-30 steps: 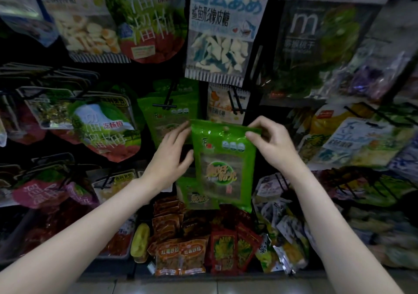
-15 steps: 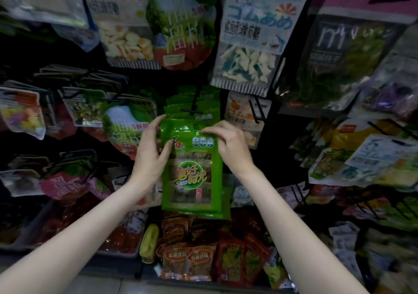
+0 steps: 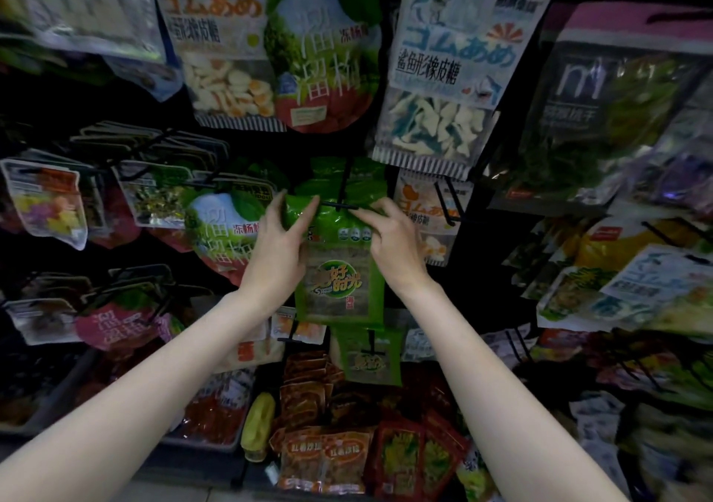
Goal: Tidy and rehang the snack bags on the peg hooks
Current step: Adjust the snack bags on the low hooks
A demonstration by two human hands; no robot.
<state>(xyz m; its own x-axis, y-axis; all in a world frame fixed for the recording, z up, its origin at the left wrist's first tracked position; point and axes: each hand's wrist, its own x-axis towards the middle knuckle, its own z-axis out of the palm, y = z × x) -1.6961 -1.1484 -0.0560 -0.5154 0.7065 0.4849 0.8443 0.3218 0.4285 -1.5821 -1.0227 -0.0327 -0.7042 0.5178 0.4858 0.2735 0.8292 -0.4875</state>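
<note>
Pinching the green snack bag [image 3: 339, 270] below the peg hook [image 3: 341, 205], both hands' fingers [image 3: 304, 212] risk missing its hole, dropping it.

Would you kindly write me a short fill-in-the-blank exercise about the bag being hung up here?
1. Both hands hold a bag whose colour is ____.
2. The left hand grips the green bag at its top ____ corner.
3. The right hand pinches the bag's top edge just below a black peg ____.
4. The shark bag hangs ____ the green bag.

Missing words: green; left; hook; above
</note>
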